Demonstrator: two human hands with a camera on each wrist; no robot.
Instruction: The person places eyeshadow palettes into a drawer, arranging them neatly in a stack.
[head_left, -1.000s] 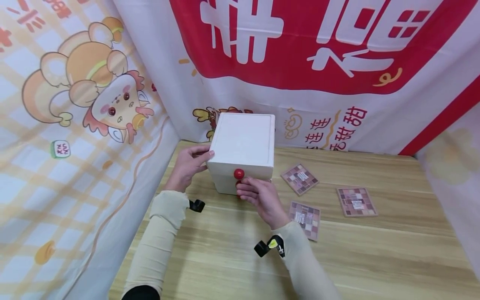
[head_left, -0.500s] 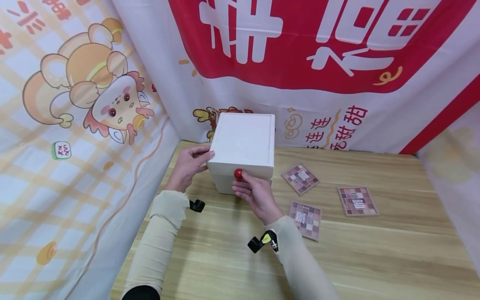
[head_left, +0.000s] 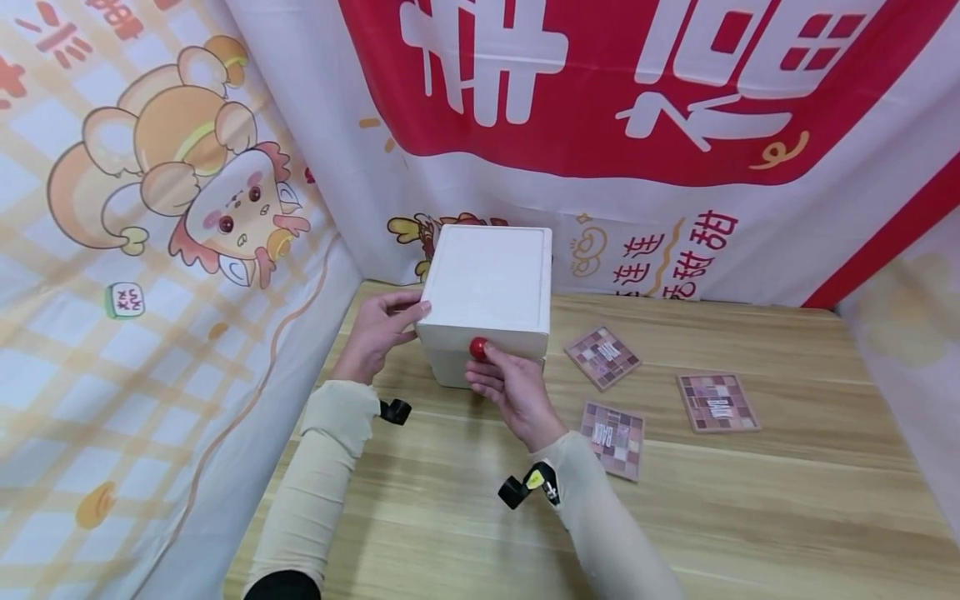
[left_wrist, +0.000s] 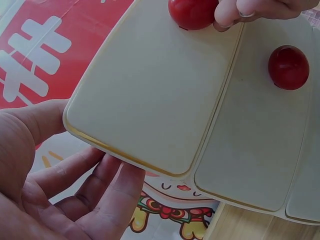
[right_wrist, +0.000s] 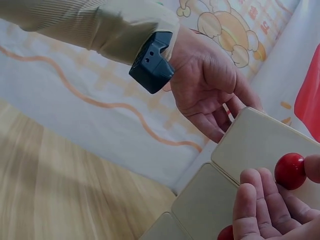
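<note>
One white drawer box (head_left: 491,275) sits on our table (head_left: 750,508), right by the printed cloth (head_left: 592,146) at the back. We've got our left hand (head_left: 378,331) loosely spread, thumb and fingertips touching its left side, while our right hand (head_left: 519,396) pinches the top red knob (head_left: 477,348) between thumb and fingers. Three checkered flat cases (head_left: 717,403) lie to the right.
</note>
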